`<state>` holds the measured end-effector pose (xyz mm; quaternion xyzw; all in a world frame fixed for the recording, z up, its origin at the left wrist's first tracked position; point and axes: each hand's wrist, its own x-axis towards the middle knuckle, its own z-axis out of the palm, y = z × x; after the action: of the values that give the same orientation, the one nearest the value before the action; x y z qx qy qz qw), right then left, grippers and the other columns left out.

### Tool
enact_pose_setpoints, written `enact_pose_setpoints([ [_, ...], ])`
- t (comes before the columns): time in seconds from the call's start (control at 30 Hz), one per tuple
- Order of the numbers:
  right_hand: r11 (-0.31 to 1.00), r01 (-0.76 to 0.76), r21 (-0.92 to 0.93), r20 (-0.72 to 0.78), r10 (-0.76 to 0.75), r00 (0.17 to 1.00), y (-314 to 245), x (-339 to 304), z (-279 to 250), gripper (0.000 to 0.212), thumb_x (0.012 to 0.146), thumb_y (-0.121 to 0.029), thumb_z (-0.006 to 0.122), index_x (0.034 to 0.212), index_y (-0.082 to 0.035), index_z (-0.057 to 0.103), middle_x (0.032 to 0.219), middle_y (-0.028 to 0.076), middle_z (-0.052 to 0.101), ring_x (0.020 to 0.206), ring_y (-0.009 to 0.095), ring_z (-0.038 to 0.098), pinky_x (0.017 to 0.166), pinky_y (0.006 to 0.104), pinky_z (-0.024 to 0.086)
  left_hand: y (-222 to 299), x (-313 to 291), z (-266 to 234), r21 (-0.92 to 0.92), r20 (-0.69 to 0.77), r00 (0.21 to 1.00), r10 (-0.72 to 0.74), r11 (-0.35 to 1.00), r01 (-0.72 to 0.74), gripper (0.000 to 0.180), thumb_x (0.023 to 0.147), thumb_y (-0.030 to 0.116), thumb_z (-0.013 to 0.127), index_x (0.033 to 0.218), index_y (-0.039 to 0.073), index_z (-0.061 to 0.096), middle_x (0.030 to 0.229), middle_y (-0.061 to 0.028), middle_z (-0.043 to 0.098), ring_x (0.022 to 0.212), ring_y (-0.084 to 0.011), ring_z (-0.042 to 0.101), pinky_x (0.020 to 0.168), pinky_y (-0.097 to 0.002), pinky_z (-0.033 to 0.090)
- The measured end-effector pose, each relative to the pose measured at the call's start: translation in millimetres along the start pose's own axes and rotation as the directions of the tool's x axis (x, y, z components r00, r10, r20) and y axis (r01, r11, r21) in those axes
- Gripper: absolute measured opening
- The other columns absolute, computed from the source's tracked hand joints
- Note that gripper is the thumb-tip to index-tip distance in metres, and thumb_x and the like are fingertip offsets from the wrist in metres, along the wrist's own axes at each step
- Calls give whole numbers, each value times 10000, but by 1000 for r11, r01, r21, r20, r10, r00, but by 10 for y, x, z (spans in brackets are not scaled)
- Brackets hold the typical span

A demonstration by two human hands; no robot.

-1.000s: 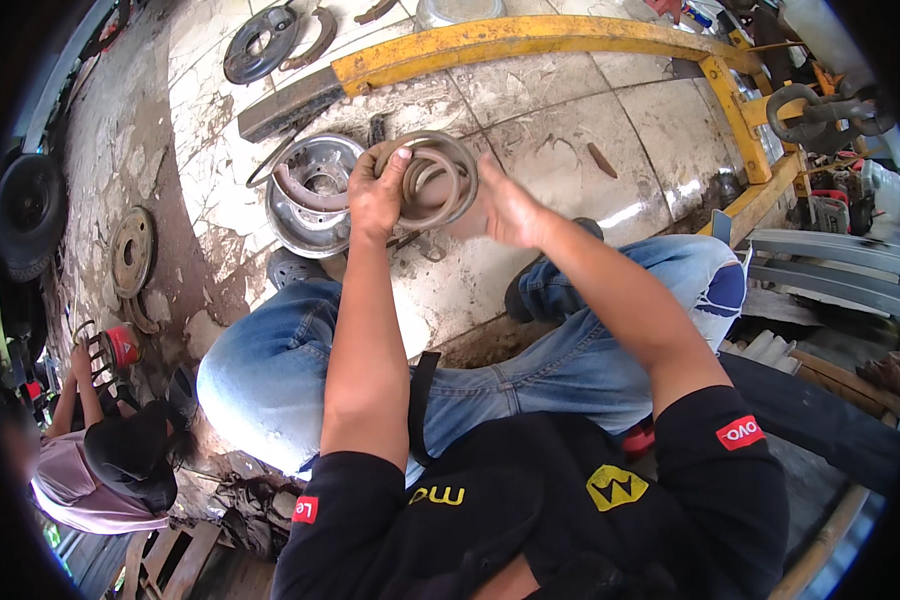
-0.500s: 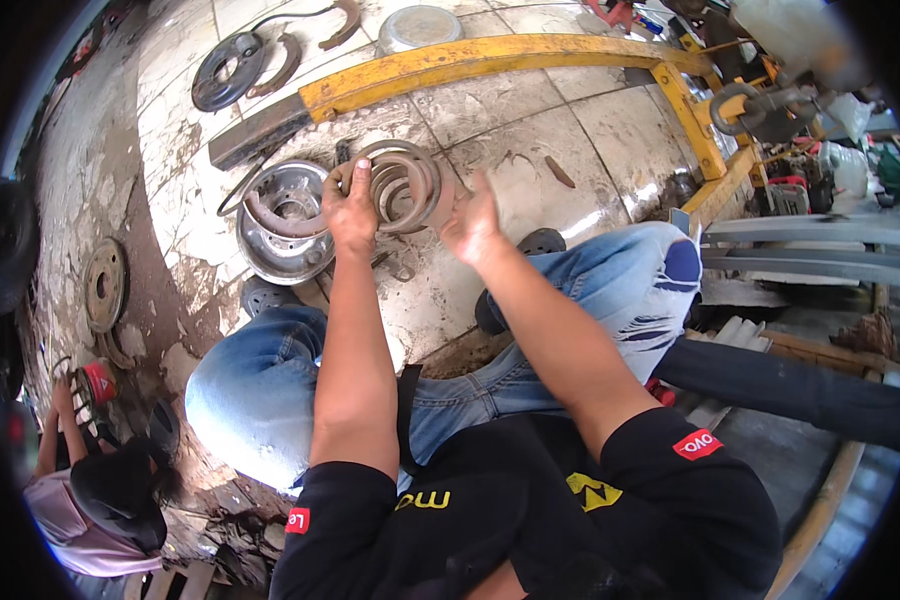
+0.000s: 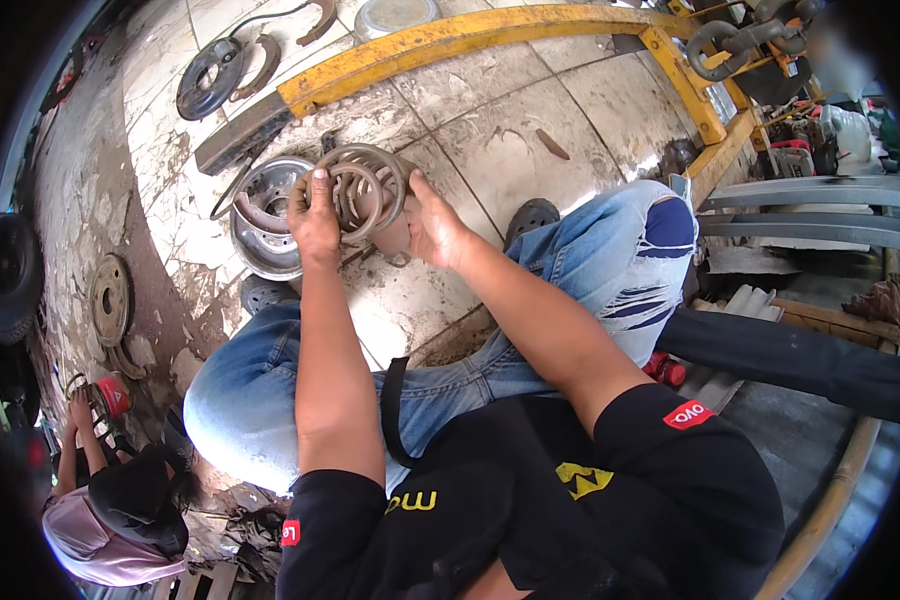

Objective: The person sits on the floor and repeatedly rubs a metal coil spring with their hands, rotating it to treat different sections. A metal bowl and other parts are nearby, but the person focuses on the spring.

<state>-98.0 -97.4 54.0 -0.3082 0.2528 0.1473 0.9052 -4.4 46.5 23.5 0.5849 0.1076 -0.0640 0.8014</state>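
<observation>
Beyond the coil [image 3: 379,192]: yellow beam [image 3: 450,34]; drum [image 3: 397,17], perhaps

left hand [image 3: 314,225] thumb-up; right hand [image 3: 436,228] close beside

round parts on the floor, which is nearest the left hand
The silver dish beside the left hand, with a curved strip on it; the others lie farther off.

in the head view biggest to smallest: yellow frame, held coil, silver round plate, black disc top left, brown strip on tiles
Yellow frame
Held coil and silver round plate: unsure, since the coil is nearer the camera and the plate partly hidden
Black disc
Brown strip
</observation>
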Motion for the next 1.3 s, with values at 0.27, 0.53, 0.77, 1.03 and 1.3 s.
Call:
enact_pose_setpoints([
  [0.27, 997, -77, -11, -24, 77, 997, 102, 88, -182, 807, 979, -655, 213, 1454, -15, 341, 1456, 186, 434, 1377, 309, 375, 1150, 468, 286, 38, -7, 73, 118, 32, 999, -27, 993, 23, 334, 935, 290, 677, 1118, 13, 640, 977, -53, 662, 857, -116, 587, 761, -236, 477],
  [0.53, 993, -1, -115, -12, -1, 1000, -11, 61, -41, 866, 959, -691, 132, 1452, -17, 361, 1407, 155, 503, 1351, 318, 413, 1153, 493, 268, 18, -17, 64, 36, 50, 999, -13, 999, 11, 371, 919, 273, 699, 1135, -21, 633, 992, -53, 667, 844, -120, 599, 735, -240, 496],
  [0.77, 994, 70, 78, -25, -69, 997, -271, 24, -16, 830, 966, -680, 152, 1430, -37, 395, 1342, 167, 552, 1287, 302, 488, 1129, 501, 313, 56, -47, 37, 96, 41, 996, -74, 993, 70, 349, 922, 274, 694, 1133, 5, 624, 968, -41, 663, 840, -112, 611, 719, -229, 497],
  [1.03, 999, 22, 40, 154, -28, 988, -23, -20, -216, 474, 930, -104, 495, 1399, -63, 436, 1306, 94, 564, 1208, 212, 532, 1065, 373, 388, 132, 22, 62, 99, -25, 992, -120, 988, 122, 371, 909, 281, 713, 1130, -5, 633, 964, -41, 665, 832, -112, 594, 729, -243, 495],
  [1.3, 998, 26, -52, 29, -25, 999, -32, 52, -269, 642, 796, 173, 464, 1397, -52, 439, 1194, 74, 613, 973, 176, 592, 845, 335, 480, 101, 125, 43, 111, -7, 998, -67, 992, 68, 378, 906, 343, 706, 1103, 29, 631, 832, -6, 613, 628, -78, 454, 551, -239, 366],
])
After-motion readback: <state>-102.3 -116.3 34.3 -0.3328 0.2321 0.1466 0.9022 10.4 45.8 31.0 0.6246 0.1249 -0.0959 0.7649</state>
